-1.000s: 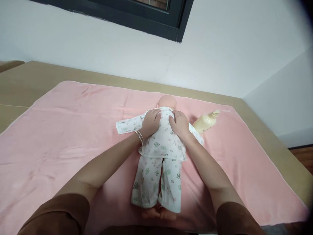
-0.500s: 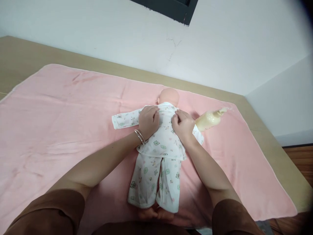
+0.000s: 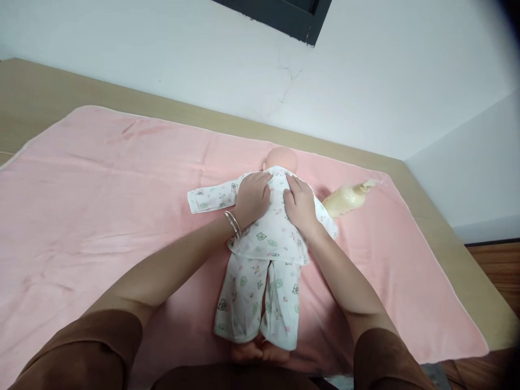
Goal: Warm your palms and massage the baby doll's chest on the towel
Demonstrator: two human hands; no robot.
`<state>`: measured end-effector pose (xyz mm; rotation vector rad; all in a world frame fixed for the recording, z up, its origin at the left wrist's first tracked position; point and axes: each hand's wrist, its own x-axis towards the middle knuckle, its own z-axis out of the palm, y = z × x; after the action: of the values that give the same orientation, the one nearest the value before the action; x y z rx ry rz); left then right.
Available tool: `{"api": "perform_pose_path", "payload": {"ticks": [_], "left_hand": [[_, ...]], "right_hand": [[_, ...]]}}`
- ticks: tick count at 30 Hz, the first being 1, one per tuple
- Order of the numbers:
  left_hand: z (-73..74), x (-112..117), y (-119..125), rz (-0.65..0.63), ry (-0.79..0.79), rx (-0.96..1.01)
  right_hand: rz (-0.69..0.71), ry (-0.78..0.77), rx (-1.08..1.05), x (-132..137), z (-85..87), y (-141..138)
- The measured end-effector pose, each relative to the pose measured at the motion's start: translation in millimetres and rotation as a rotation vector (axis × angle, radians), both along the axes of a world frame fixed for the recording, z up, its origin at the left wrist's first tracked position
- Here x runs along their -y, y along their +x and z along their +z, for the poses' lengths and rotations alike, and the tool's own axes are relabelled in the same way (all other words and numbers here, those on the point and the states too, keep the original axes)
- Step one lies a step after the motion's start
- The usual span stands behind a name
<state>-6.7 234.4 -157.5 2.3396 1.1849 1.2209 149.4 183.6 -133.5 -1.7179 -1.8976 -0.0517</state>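
Note:
A baby doll (image 3: 281,157) lies face down in front of me, its head pointing away. It wears a white printed shirt (image 3: 266,235) and matching trousers (image 3: 280,303), with bare feet at the near end. My left hand (image 3: 255,196) rests flat on the left of the doll's upper back, and a bracelet (image 3: 233,223) circles that wrist. On the right of the upper back lies my right hand (image 3: 299,201), fingers stretched toward the collar. One shirt sleeve (image 3: 211,197) extends to the left; the other points down to the right, partly behind my right hand.
A pink blanket (image 3: 122,216) spreads beneath the doll on a wooden table (image 3: 170,108). Just right of the doll, a pale yellow pump bottle (image 3: 347,199) lies on its side. A white wall (image 3: 182,49) with a dark frame (image 3: 284,19) rises behind the table.
Both hands have gone from pinching the shirt near the shoulders to lying flat on the upper back. The folded cloth below the collar is now smooth.

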Motion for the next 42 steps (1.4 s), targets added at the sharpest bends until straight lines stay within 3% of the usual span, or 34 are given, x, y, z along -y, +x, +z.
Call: {"api": "perform_pose_path", "payload": {"ticks": [3, 7, 12, 19, 26, 30, 34, 42], "left_hand": [[3.1, 7.5, 0.4, 0.013, 0.011, 0.063], [5.4, 15.5, 0.3, 0.068, 0.026, 0.115], [2.9, 9.8, 1.8, 0.106, -0.016, 0.041], [1.7, 3.3, 3.9, 0.005, 0.038, -0.053], [4.0, 15.6, 0.4, 0.016, 0.104, -0.04], [1.4, 8.9, 1.7, 0.025, 0.023, -0.044], [0.3, 1.8, 1.3, -0.045, -0.035, -0.048], [3.3, 9.3, -0.6, -0.058, 0.038, -0.045]], "right_hand": [[0.013, 0.054, 0.015, 6.1, -2.3, -4.7], [-0.074, 0.129, -0.018, 16.0, -3.3, -12.4], [-0.138, 0.069, -0.058, 12.2, -0.6, -11.1], [-0.021, -0.002, 0.012, 2.6, -2.8, -4.8], [-0.13, 0.154, -0.12, 16.1, -9.6, -15.0], [-0.1, 0.054, -0.084, 7.8, -8.6, -6.5], [-0.025, -0.016, -0.016, -1.6, -10.1, 1.7], [-0.063, 0.122, -0.085, 9.8, -13.7, -6.0]]}}
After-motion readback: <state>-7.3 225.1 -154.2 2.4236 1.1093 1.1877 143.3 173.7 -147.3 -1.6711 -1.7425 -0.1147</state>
